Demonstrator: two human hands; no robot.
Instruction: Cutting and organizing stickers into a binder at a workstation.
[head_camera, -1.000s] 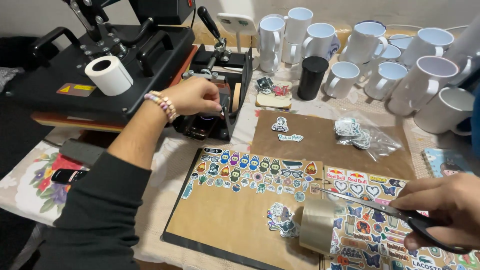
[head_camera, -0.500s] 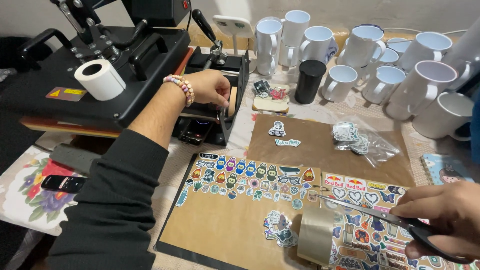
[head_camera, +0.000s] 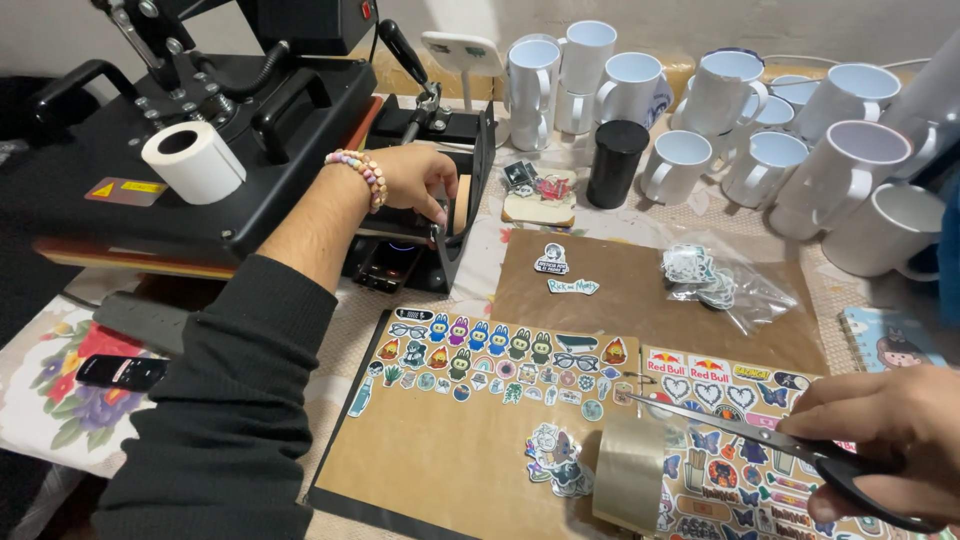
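The table (head_camera: 300, 470) carries all items. The flat heat press (head_camera: 200, 130), black, occupies the far left corner. A white roll (head_camera: 193, 161) stands upright on its platen. Just beside it toward the centre sits the smaller mug press (head_camera: 440, 190), black, with a lever handle raised at the far side. A group of white mugs (head_camera: 700, 120) fills the far right corner; one black cylinder (head_camera: 616, 163) stands among them.

Two brown sheets lie on the table. The larger sheet (head_camera: 450, 460) lies at the near edge and holds rows of small stickers. The smaller sheet (head_camera: 640, 300) lies behind it and carries a clear bag of stickers (head_camera: 715, 280).

The left hand (head_camera: 415, 180), with a bead bracelet at the wrist, reaches into the mug press; the fingers curl down onto its clamp band, touching it. Whether they grip it cannot be told.

The right hand (head_camera: 890, 440), at the near right corner, is closed around the black handles of the scissors (head_camera: 760, 445). The blades are slightly parted and point toward a roll of clear tape (head_camera: 630, 472), which stands on edge on the larger sheet, just beside the blade tips
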